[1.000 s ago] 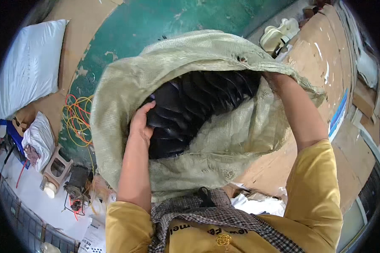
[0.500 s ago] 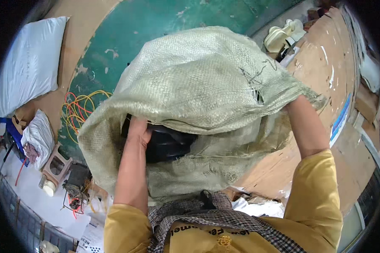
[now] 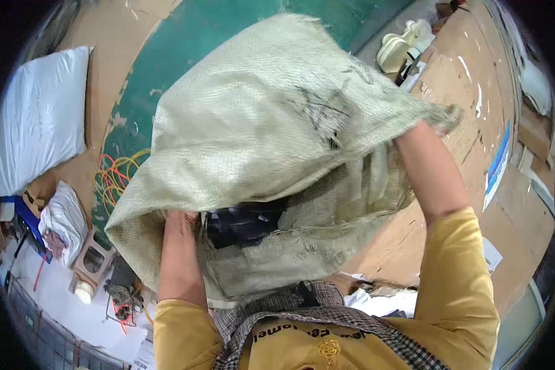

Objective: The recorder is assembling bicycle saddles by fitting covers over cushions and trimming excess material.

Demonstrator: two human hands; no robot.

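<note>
A large pale green woven sack (image 3: 246,135) fills the middle of the view, its mouth gaping toward me. My left hand (image 3: 183,218) reaches into that mouth at the left side; its fingers are hidden under the cloth. Right beside it, dark glossy black things (image 3: 243,225) show inside the sack, too covered to name. At the far right of the opening, my right hand (image 3: 416,131) holds up the sack's rim, which bunches around it, with most of the fingers covered. A frayed, stitched patch marks the sack's upper side.
Tangled orange and yellow cords (image 3: 114,179) lie on the green floor (image 3: 145,92). On the left are a full white bag (image 3: 40,117), a smaller white sack (image 3: 65,216) and a pinkish plastic stool (image 3: 94,259). Cream footwear (image 3: 396,52) stands near brown boards (image 3: 468,80) at right.
The sack's top has risen into a peak and its frayed patch has shifted left. Both my hands have moved a little left. The black things now show a more crumpled, lumpy surface.
</note>
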